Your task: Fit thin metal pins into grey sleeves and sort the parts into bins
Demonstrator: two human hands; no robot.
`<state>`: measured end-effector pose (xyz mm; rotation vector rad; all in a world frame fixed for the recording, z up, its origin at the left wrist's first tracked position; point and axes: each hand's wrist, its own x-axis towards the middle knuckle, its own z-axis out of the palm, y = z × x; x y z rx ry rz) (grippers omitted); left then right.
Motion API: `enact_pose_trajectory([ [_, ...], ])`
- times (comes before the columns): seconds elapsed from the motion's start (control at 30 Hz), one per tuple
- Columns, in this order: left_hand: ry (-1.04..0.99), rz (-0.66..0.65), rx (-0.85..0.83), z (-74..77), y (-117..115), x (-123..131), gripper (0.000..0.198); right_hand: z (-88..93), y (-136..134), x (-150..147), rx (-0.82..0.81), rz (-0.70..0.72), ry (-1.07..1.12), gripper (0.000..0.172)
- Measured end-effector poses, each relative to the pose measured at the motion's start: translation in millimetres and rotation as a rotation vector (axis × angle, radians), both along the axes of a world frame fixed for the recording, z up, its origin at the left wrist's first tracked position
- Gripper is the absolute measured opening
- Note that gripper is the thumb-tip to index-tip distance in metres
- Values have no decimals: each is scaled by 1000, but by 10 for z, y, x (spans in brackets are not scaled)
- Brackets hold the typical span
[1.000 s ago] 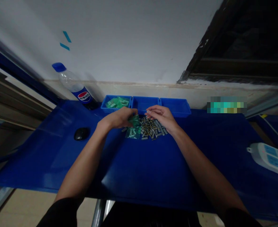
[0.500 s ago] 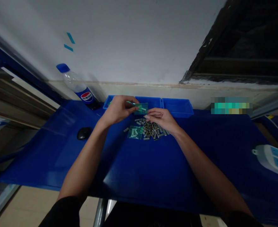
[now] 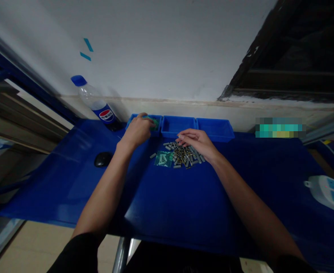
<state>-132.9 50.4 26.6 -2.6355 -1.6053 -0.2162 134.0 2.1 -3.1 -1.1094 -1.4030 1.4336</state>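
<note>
The table (image 3: 167, 204) is gleaming, smooth and glossy towards its front edge; plastic bins (image 3: 178, 135) are showing a soft sheen along the back edge; the translucent film bag (image 3: 169, 162) is glinting, metal screws (image 3: 185, 156) are shining, grey cylinders (image 3: 177, 166) looking matt!

Left hand (image 3: 138, 131) over blue bin (image 3: 156, 134), screws (image 3: 184, 154) (heaped)

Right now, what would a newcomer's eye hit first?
A jumbled pile of grey and metallic pieces on the blue table, a green bag at its left and the right hand at its edge. Behind it, three blue trays in a row, the left hand over the leftmost. Farther left stands the blue-capped bottle.
</note>
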Motion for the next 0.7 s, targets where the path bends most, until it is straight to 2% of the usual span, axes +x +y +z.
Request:
enact_pose_trajectory([
  [0.2, 43, 67, 29, -35, -95, 132, 44, 16, -13, -11, -7, 5, -24, 23],
  [0.37, -153, -67, 32, 154, -106, 156, 32, 20, -16, 3, 5, 8, -22, 20],
  [0.43, -210, -189, -137, 221, -137, 181, 25, 18, -10, 19, 14, 11, -34, 20],
  [0.5, -161, -262, -383, 224, -188, 238, 18, 17, -4, 37, 20, 8, -51, 21],
  [0.57, -26, -189, -537, 168, -244, 320, 32, 20, 1, 50, 20, 5, -60, 23],
  [0.63, 78, -69, -571, 90, -288, 406, 47, 26, 3, 55, 21, 3, -61, 26],
  [0.7, 130, -46, -577, 35, -308, 464, 50, 34, 2, 54, 25, 5, -60, 26],
])
